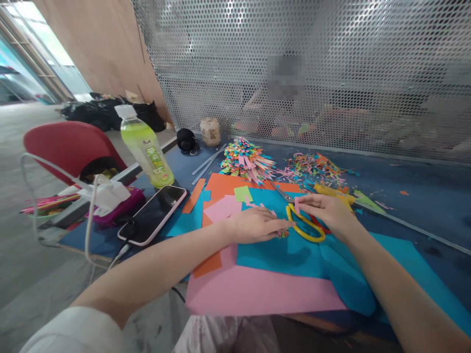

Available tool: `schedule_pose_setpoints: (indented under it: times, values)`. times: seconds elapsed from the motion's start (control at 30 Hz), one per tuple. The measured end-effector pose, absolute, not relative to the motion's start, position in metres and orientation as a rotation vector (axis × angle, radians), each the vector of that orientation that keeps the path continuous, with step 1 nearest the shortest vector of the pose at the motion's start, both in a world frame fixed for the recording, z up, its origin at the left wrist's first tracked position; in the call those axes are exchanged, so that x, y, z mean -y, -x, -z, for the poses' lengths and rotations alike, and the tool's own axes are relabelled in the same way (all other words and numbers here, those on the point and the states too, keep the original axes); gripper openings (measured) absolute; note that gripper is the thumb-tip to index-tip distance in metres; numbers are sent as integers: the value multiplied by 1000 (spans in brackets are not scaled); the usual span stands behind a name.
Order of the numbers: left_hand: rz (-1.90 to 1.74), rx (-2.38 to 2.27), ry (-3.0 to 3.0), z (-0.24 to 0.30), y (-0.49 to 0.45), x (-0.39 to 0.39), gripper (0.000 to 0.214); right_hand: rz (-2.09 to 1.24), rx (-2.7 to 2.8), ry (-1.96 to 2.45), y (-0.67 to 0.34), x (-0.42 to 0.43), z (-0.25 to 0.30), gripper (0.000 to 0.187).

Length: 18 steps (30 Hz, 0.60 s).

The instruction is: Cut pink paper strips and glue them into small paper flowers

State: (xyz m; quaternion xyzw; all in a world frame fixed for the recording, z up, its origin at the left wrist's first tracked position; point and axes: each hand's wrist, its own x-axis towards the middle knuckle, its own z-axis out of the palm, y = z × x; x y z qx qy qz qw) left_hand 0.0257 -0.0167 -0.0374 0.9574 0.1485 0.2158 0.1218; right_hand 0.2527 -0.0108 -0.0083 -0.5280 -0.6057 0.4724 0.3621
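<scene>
My left hand (257, 224) lies low on the blue paper sheet (294, 255), fingers together, pinching a small wad of coloured paper bits (283, 234). My right hand (328, 211) pinches a small pink paper strip (296, 205) just above the yellow-handled scissors (305, 226), which lie on the blue sheet between both hands. A pink sheet (257, 291) sits under the blue one at the table's near edge. Orange sheets (228, 185) lie behind.
A heap of cut coloured strips (246, 159) and loose shreds (312, 166) lie further back. At the left stand a green drink bottle (145, 147), a phone (152, 214) on a cable, a pink tissue pack (116, 206) and a red chair (69, 147). A perforated metal screen (312, 73) closes the far side.
</scene>
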Motion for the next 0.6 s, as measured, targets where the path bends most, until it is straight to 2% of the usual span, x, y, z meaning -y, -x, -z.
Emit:
schedule_pose_setpoints:
  times: [0.1,0.27,0.37,0.5,0.6]
  values:
    - [-678,-555,-2480,32,-27,22,37,-1196,1549,1345,-251,12,6,34]
    - [-900,-828,-1437,21,-31,27,36,-1100,1488,1286,-249,13,5,27]
    - [-899,-832,-954,19,-32,24,30,-1087,1444,1288,-250,13,5,26]
    - [-843,-808,-761,18,-32,22,26,-1080,1455,1317,-249,13,5,31]
    - [-857,-809,-847,18,-33,24,37,-1096,1462,1308,-246,15,3,33]
